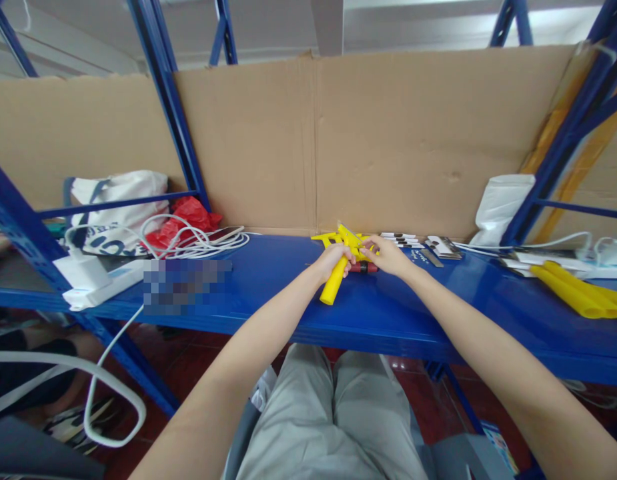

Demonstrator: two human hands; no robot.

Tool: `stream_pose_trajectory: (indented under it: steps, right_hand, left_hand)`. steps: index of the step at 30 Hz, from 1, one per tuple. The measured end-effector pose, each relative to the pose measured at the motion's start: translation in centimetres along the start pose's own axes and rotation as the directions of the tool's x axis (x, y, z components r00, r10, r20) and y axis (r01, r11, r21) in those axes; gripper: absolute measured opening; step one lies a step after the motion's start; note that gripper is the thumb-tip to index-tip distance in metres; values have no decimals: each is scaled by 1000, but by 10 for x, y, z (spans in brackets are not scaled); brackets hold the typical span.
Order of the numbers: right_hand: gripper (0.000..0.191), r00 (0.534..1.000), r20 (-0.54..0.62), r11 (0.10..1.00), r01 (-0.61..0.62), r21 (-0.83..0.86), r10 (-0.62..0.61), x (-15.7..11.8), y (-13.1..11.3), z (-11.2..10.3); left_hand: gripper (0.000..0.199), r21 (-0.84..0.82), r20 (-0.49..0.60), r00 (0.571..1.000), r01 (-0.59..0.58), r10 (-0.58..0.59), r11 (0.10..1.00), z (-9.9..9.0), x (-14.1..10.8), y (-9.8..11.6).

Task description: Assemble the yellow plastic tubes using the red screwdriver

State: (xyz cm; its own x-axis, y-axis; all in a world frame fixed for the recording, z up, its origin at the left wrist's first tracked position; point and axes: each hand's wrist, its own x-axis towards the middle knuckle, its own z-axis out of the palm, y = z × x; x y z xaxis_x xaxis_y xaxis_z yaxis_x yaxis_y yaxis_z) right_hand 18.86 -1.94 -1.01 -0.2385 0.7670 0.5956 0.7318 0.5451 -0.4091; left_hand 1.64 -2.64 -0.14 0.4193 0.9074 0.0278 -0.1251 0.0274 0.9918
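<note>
My left hand [335, 262] is wrapped round a yellow tube [331, 291], whose open lower end tilts toward me above the shelf. A flat yellow piece [347, 235] with a thin grey edge rises from the top of the hand; how it joins the tube is hidden. My right hand [385, 255] is closed beside it, fingertips pinched together near the yellow piece. What they hold, if anything, is too small to make out. Behind the hands lie yellow plastic parts [324, 238]. A dark red handle-like object [364, 267] lies just below the right fingers.
Black-and-white packets [443, 247] and a grey metal strip [431, 258] lie on the blue shelf [268, 287]. More yellow tubes [571, 290] are at right. At left are coiled white cable [208, 245], a power strip [108, 285] and a bag [121, 190]. Cardboard [413, 133] stands behind.
</note>
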Motion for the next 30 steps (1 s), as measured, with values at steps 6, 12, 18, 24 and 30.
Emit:
stream_pose_trajectory:
  steps: [6, 12, 18, 24, 30]
  right_hand:
    - [5, 998, -54, 998, -41, -52, 38, -2, -4, 4]
    - [6, 996, -24, 990, -83, -118, 81, -1, -5, 2]
    - [8, 998, 3, 982, -68, -175, 70, -2, -8, 2]
    - [8, 998, -30, 976, -58, -212, 53, -1, -7, -4]
    - [10, 955, -276, 949, -184, -257, 111, 2, 34, -42]
  left_hand:
    - [15, 32, 49, 998, 28, -30, 999, 1, -1, -1]
    - [12, 58, 86, 995, 42, -47, 997, -2, 2, -3]
    - [11, 76, 82, 994, 65, -71, 995, -1, 2, -2]
    - [17, 2, -68, 997, 30, -30, 1000, -5, 4, -4]
    - [18, -47, -131, 991, 10, -16, 999, -11, 10, -6]
